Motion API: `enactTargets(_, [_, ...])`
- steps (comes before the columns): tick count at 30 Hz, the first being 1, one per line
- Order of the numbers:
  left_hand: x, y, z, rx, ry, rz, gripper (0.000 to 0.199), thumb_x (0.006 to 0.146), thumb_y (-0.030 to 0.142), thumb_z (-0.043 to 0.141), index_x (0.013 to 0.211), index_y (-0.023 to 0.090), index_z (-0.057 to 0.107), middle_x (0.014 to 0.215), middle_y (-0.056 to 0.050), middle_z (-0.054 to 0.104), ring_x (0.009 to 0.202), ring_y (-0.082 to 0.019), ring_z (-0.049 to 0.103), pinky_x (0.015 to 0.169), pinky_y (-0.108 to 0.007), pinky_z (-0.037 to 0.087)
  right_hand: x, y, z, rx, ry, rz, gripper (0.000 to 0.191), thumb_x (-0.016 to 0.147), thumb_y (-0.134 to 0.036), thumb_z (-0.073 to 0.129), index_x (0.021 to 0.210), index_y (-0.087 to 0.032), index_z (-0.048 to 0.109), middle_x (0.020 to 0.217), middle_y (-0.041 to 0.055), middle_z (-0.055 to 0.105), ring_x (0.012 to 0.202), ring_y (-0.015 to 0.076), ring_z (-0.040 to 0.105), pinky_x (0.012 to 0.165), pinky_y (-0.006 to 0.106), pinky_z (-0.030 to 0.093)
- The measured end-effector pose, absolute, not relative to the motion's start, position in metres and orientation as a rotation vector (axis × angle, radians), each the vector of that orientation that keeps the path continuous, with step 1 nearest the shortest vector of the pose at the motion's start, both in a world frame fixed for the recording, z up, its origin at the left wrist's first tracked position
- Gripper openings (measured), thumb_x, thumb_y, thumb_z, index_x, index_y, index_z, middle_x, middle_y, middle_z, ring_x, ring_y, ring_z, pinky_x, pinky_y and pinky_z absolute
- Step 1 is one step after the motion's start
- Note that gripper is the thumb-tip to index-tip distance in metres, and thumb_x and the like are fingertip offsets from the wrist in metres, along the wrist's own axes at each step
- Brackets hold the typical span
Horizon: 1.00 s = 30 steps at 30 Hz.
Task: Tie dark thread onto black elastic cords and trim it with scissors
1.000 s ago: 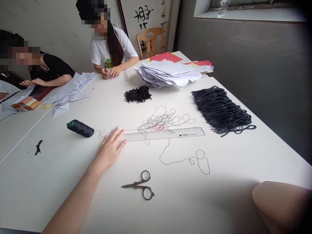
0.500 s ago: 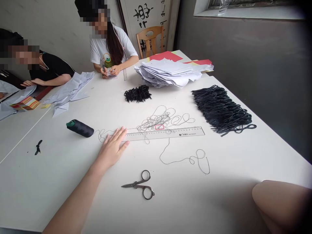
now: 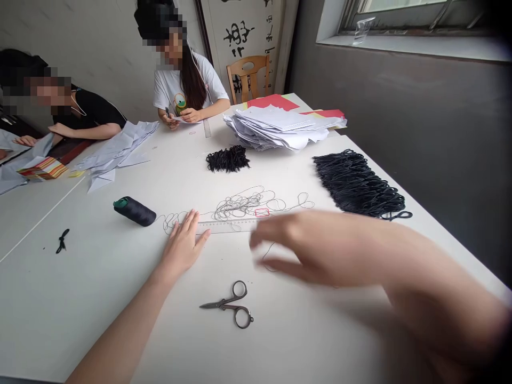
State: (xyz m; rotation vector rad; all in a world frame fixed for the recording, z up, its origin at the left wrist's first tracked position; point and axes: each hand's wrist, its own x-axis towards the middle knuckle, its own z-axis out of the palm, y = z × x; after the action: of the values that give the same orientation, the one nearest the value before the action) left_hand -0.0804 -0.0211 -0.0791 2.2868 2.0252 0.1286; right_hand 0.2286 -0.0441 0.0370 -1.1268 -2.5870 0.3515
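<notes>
Hands well apart on my feed, neither visibly gripping anything: my left hand [image 3: 182, 248] rests, fingers spread, on the white tabletop [image 3: 80, 298] just beside the end of the clear ruler [image 3: 224, 227], while my right hand [image 3: 316, 248] hangs blurred above the tabletop, and I cannot tell whether its fingers have any strand between them. Working left to right, a small black scrap [image 3: 62, 241] lies alone, then a spool of black thread [image 3: 134, 211] on its side. The thin thread [image 3: 240, 205] runs from it in loops past my left fingertips and gathers in a loose tangle along the ruler's far edge, with a small red-outlined tag [image 3: 262, 212] beside it. Closed scissors [image 3: 226, 304] lie nearer me. Further right sits a bundle of black elastic loops [image 3: 356, 184]. I'd pick that fine thread up with fingertips rather than drag it through the tangle.
</notes>
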Motion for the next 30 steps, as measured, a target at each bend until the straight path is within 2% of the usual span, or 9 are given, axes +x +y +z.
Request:
enactTargets(3, [-0.079,-0.022,-0.081,2.283,2.026,0.069,0.069,0.098,0.049,0.028,0.153,0.008,0.025,0.160,-0.013,0.023,0.149,-0.025,0.020,0.122,-0.049,0.015,0.202,0.020,0.004,-1.322,-2.554,0.190,0.039,0.101,-0.035,0.039,0.128,-0.012,0.057,0.126,0.0147,0.062,0.114,0.0283,0.060,0.096,0.044,0.049])
enactTargets(6, [-0.080,-0.021,-0.082,2.297,2.033,0.037,0.068,0.099,0.049,0.028,0.154,0.008,0.023,0.161,-0.013,0.021,0.149,-0.025,0.020,0.121,-0.051,0.017,0.193,0.062,-0.047,-1.362,-2.645,0.372,0.064,0.100,-0.047,0.035,0.152,-0.011,0.028,0.157,0.0162,0.030,0.143,0.0309,0.033,0.114,0.054,0.031])
enactTargets(9, [-0.081,-0.021,-0.084,2.331,2.048,0.034,0.068,0.099,0.049,0.028,0.154,0.009,0.024,0.160,-0.013,0.022,0.149,-0.026,0.022,0.121,-0.052,0.020,0.197,0.072,-0.079,-1.353,-2.718,0.446,0.075,0.099,-0.058,0.023,0.157,-0.011,0.014,0.162,0.0120,0.013,0.150,0.0289,0.013,0.120,0.058,0.010])
enactTargets(11, [-0.081,-0.021,-0.086,2.353,2.070,0.042,0.068,0.099,0.050,0.029,0.153,0.009,0.026,0.159,-0.014,0.024,0.148,-0.027,0.024,0.120,-0.053,0.022,0.200,0.069,-0.085,-1.473,-2.728,0.401,0.077,0.099,-0.060,0.018,0.157,-0.009,0.010,0.162,0.0109,0.007,0.151,0.0282,0.009,0.120,0.058,0.005])
enactTargets(17, [-0.080,-0.022,-0.087,2.361,2.122,0.069,0.069,0.098,0.050,0.031,0.152,0.007,0.028,0.158,-0.017,0.026,0.147,-0.029,0.026,0.118,-0.055,0.027,0.194,0.054,-0.076,-1.896,-2.516,0.025,0.083,0.098,-0.058,0.025,0.150,0.008,0.024,0.155,0.0280,0.023,0.148,0.0375,0.018,0.118,0.062,0.007])
enactTargets(21, [-0.076,-0.021,-0.083,2.436,2.037,0.134,0.067,0.099,0.049,0.030,0.155,0.013,0.021,0.160,-0.013,0.024,0.147,-0.028,0.026,0.118,-0.055,0.025,0.179,0.042,-0.082,-1.420,-2.671,-0.040,0.073,0.100,-0.056,0.021,0.155,-0.007,0.022,0.159,0.0142,0.019,0.149,0.0310,0.019,0.119,0.062,0.008])
enactTargets(23, [-0.077,-0.021,-0.081,2.447,2.042,0.099,0.064,0.100,0.048,0.030,0.154,0.014,0.027,0.160,-0.011,0.025,0.148,-0.027,0.025,0.119,-0.056,0.022,0.172,0.035,-0.085,-1.316,-2.759,0.041,0.073,0.101,-0.057,0.019,0.155,-0.008,0.022,0.159,0.0123,0.020,0.148,0.0293,0.022,0.119,0.062,0.010])
enactTargets(27, [-0.085,-0.020,-0.076,2.345,2.294,-0.003,0.065,0.098,0.050,0.032,0.142,0.004,0.047,0.160,-0.016,0.022,0.149,-0.032,0.021,0.119,-0.058,0.020,0.166,0.021,-0.083,-1.496,-2.742,-0.006,0.078,0.100,-0.056,0.027,0.147,0.005,0.034,0.154,0.0241,0.028,0.146,0.0356,0.025,0.119,0.063,0.012])
enactTargets(30, [-0.093,-0.018,-0.073,2.200,2.512,0.028,0.070,0.097,0.050,0.034,0.135,-0.005,0.051,0.156,-0.025,0.025,0.147,-0.037,0.022,0.117,-0.059,0.023,0.165,0.012,-0.075,-1.592,-2.709,-0.129,0.073,0.100,-0.052,0.033,0.133,0.010,0.052,0.148,0.0302,0.037,0.143,0.0397,0.030,0.119,0.062,0.012])
